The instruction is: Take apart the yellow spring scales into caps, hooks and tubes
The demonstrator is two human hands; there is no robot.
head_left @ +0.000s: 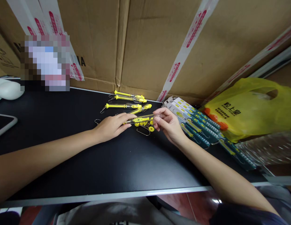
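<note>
Between my two hands lies a clear-tubed spring scale [143,119] with yellow parts inside, roughly level just above the black table [112,168]. Its left end is in the closed fingers of my left hand [112,125]. At the other end, my right hand [168,125] pinches the clear tube between thumb and fingers. Below the tube, partly covered by it, is a small pile of yellow caps and wire hooks [145,128]. Behind my hands lie several yellow spring scales [123,106] with metal hooks, one of them slanted.
Printed spring scale boxes [199,123] are stacked on the right, beside a yellow plastic bag [251,109] and ribbed clear plastic [267,147]. Large taped cardboard boxes [147,47] wall off the back. At left are a white-edged device [4,125] and a white rounded object [9,90].
</note>
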